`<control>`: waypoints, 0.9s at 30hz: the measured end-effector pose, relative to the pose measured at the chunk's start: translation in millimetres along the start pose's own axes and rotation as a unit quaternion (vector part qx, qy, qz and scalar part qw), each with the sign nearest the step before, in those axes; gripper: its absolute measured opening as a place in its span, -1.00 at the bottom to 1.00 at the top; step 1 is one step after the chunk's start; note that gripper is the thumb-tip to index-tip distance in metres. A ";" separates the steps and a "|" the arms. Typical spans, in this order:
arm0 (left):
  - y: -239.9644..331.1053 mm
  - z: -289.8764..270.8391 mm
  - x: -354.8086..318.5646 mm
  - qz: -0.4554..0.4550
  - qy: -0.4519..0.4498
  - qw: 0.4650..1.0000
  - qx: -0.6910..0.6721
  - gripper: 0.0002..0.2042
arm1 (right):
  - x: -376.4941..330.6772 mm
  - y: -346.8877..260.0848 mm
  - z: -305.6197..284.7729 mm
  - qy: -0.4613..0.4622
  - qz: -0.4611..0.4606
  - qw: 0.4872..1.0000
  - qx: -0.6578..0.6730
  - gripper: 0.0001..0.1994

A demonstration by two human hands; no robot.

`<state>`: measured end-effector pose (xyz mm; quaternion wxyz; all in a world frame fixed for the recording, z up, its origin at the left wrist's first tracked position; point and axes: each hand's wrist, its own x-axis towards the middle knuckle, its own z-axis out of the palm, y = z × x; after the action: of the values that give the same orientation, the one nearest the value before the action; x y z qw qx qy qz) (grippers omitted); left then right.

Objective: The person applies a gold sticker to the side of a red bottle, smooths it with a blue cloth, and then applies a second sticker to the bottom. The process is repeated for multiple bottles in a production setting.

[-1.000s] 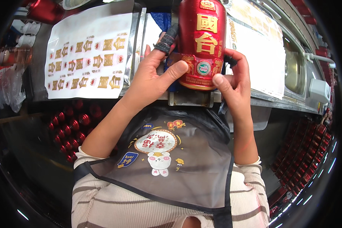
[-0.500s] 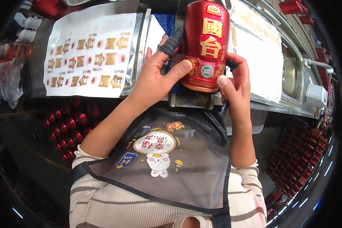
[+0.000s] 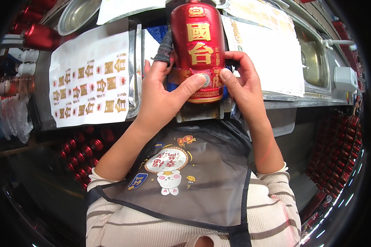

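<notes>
A glossy red bottle [image 3: 200, 45] with gold lettering and a gold-edged base is held between my two hands, its base toward me. My left hand [image 3: 165, 86] is closed on its lower left side, the thumb lying over the round silvery seal near the base. Dark cloth wraps a finger of that hand. On the lower right, my right hand [image 3: 243, 80] grips the bottle, thumb at the front and fingers curled behind, partly hidden. Below the base is a metal support [image 3: 200, 114], with blue cloth [image 3: 156, 33] behind the bottle.
On the left, a white sheet of gold and red decals [image 3: 86, 88] rests on a metal tray. White papers [image 3: 268, 61] are stacked at right, before a sink [image 3: 315, 61] with a tap. A metal bowl [image 3: 78, 16] stands far left. Several red bottles [image 3: 82, 150] sit below the counter.
The view has shifted, so the counter items appear displaced. My left thumb has slid onto the round seal, and the bottle looks slightly turned. Both hands keep hold of it.
</notes>
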<state>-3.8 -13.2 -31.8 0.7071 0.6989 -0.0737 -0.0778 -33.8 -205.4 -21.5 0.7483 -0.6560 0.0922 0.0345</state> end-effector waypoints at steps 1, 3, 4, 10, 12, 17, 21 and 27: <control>0.3 0.1 0.6 0.000 0.001 1.000 -0.014 -0.50 | 0.6 -1.2 0.2 -0.002 0.008 1.000 0.002 -0.57; 0.9 -0.3 1.8 -0.002 -0.003 1.000 -0.020 -0.51 | 1.2 -6.0 -0.1 -0.007 0.024 1.000 0.006 -0.57; 1.2 -1.4 1.4 -0.005 -0.006 1.000 -0.014 -0.51 | 0.9 -6.4 -0.8 -0.006 0.027 1.000 0.009 -0.57; 2.2 -3.8 1.1 0.001 -0.011 1.000 0.008 -0.53 | 0.8 -5.9 -4.2 -0.017 0.017 1.000 -0.002 -0.55; 1.3 -5.1 1.1 -0.001 -0.016 1.000 0.008 -0.54 | 2.4 -3.5 -3.7 -0.021 0.007 0.999 -0.022 -0.54; 0.9 -3.7 0.5 0.010 -0.008 1.000 0.007 -0.51 | 1.1 -4.0 0.7 0.003 0.011 1.000 -0.005 -0.58; -8.0 -7.6 -7.8 0.021 -0.009 0.999 0.027 -0.31 | 3.0 -6.4 -27.6 0.089 0.043 0.994 0.043 -0.70; -21.3 -14.5 -19.4 0.007 -0.034 0.999 0.025 -0.15 | -9.8 -20.5 -33.2 0.140 0.076 0.980 0.117 -0.75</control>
<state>-19.8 4.8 -53.2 0.6873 0.7125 -0.1047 -0.0951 -43.0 -240.3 -3.7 0.7950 -0.5530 0.2489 -0.0117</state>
